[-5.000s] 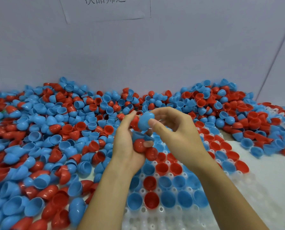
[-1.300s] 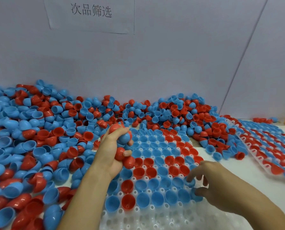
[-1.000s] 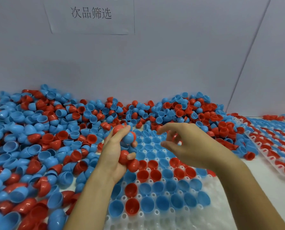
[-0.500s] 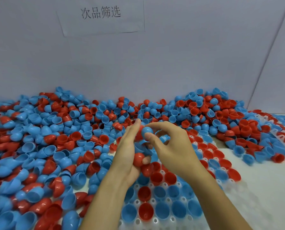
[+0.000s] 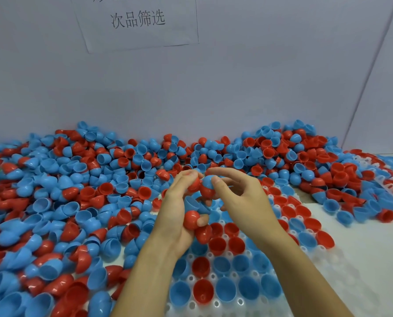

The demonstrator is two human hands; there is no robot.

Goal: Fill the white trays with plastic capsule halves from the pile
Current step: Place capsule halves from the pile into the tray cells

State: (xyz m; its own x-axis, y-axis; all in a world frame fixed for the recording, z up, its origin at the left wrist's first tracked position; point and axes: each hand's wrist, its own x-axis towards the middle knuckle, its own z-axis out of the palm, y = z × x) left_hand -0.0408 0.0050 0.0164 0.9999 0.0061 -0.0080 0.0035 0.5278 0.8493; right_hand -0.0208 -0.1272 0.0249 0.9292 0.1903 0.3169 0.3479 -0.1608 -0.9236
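Observation:
A big pile of red and blue capsule halves [image 5: 81, 193] covers the table's left and back. In front of me lies a white tray [image 5: 216, 304] whose sockets hold red and blue halves, open side up. My left hand [image 5: 175, 216] grips a handful of several red and blue halves above the tray's far end. My right hand [image 5: 241, 197] pinches a blue half [image 5: 207, 182] between thumb and forefinger, right at the top of the left hand's bunch.
A second white tray [image 5: 387, 186] with halves in it lies at the far right, partly under loose pieces. A grey wall with a paper sign [image 5: 138, 21] stands right behind the pile. Bare white table [image 5: 362, 252] lies right of the front tray.
One second ago my right hand hovered apart from the left; it has since come to the left hand's bunch and taken hold of a blue half. My left hand keeps its handful.

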